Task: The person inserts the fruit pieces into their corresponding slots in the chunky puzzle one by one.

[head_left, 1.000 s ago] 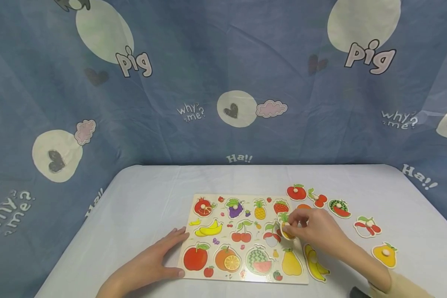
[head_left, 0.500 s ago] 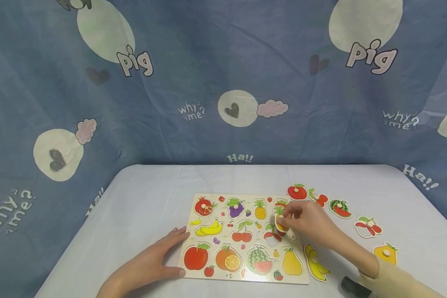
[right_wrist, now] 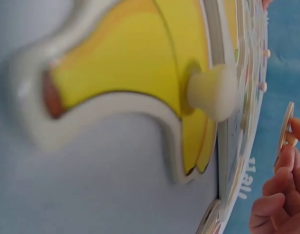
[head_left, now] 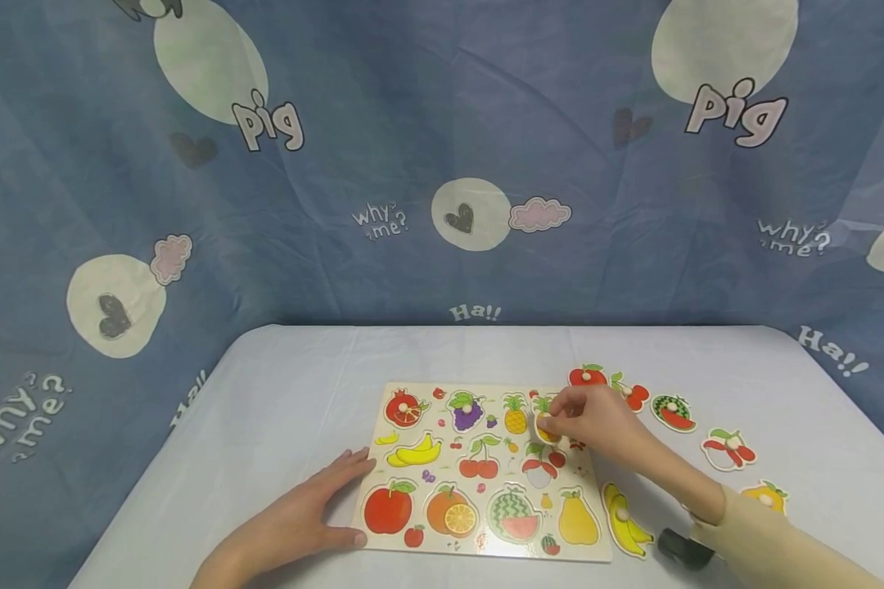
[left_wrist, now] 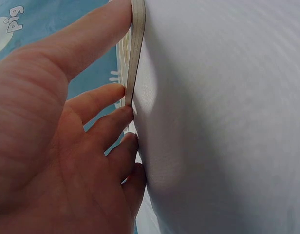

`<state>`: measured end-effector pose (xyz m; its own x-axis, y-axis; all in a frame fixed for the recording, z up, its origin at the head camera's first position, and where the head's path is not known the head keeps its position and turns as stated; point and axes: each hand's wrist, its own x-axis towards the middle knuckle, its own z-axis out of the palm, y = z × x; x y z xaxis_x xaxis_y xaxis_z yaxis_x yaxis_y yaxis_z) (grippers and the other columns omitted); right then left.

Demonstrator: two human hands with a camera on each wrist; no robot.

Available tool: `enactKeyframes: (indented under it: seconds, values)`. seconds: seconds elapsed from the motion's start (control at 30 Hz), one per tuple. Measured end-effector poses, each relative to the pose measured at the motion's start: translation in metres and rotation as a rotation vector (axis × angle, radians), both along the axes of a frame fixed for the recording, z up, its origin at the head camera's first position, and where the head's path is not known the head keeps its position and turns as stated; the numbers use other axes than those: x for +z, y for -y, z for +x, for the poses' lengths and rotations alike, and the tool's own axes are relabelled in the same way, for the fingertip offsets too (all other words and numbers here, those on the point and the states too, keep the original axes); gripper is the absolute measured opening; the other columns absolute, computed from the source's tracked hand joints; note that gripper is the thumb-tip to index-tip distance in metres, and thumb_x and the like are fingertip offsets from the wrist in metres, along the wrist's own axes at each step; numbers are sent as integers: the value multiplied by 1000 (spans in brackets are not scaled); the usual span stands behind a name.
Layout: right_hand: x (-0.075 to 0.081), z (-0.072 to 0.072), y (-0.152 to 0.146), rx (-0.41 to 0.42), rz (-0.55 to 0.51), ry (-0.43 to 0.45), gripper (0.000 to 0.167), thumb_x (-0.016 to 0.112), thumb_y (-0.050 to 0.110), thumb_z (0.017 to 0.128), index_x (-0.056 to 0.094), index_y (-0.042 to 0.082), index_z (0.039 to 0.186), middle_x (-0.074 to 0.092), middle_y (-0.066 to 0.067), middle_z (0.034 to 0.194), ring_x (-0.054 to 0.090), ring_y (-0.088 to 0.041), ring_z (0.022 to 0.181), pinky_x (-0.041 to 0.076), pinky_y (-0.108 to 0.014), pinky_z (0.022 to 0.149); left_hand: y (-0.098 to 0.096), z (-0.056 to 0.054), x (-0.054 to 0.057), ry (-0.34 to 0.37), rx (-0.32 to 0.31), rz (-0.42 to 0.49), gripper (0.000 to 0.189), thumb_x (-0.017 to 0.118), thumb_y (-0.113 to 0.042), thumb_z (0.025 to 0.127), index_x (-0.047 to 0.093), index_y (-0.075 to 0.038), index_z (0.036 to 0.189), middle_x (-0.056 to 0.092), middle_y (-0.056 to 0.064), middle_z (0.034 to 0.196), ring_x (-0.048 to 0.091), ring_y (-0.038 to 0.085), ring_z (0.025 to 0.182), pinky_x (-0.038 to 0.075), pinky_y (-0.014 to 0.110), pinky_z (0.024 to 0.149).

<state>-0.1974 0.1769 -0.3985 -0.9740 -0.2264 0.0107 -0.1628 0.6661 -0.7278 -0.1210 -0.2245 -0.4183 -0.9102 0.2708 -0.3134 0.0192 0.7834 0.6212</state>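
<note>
My left hand point(head_left: 298, 515) touches the left edge of the puzzle board point(head_left: 501, 552). In the left wrist view its thumb and fingers point(left_wrist: 99, 100) lie relaxed along the board's edge. With thumb and fingers, my right hand point(head_left: 597, 421) pinches a pineapple puzzle piece point(head_left: 547, 432) by its knob. This piece is over the board's upper right part, just right of the printed pineapple point(head_left: 515, 415), and covers much of the strawberry spot. The right wrist view shows the piece point(right_wrist: 285, 124) edge-on and raised. Pomegranate point(head_left: 403, 409) and grape point(head_left: 466, 409) pieces with knobs sit in the board.
Loose knobbed pieces lie right of the board: tomato point(head_left: 588, 375), cherries point(head_left: 636, 396), watermelon point(head_left: 673, 412), a red-and-white fruit point(head_left: 729, 449), a yellow fruit point(head_left: 768, 496) and bananas point(head_left: 624, 522). A dark object point(head_left: 683, 550) is by the right sleeve. A printed curtain point(head_left: 412, 123) hangs behind.
My right hand has moved left and slightly away from me with the pineapple piece, from the board's right edge toward the printed pineapple. My left hand has stayed put.
</note>
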Motion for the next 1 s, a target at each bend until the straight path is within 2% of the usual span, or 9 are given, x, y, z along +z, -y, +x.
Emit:
enactKeyframes:
  seconds: [0.23, 0.37, 0.67, 1.0]
  values:
    - [-1, -7, 10, -19, 44, -19, 19, 82, 35, 79, 69, 21, 77, 61, 5, 69, 53, -17, 61, 45, -31, 51, 1, 1, 0, 5, -5, 17, 92, 86, -47, 67, 47, -24, 147, 36, 2, 156, 27, 32, 144, 31, 63, 107]
    - [-1, -11, 14, -20, 48, -3, 18, 82, 35, 79, 70, 21, 78, 62, 5, 69, 53, -17, 60, 45, -32, 52, 1, 1, 0, 8, 1, 22, 92, 86, -47, 67, 47, -25, 147, 36, 1, 156, 27, 32, 144, 30, 63, 108]
    - [-3, -20, 21, 22, 31, -2, 17, 81, 33, 81, 72, 19, 78, 64, 4, 67, 52, -16, 57, 43, -29, 50, 0, 3, 2, 19, 15, 21, 92, 87, -46, 67, 48, -24, 147, 37, 3, 156, 28, 32, 143, 31, 63, 107]
    - [-1, -26, 29, -8, 67, 55, 19, 81, 34, 80, 72, 18, 78, 65, 5, 71, 54, -16, 58, 44, -29, 51, 0, 1, 2, -3, -7, 9, 92, 87, -45, 67, 47, -26, 147, 36, 0, 156, 25, 32, 145, 29, 63, 109]
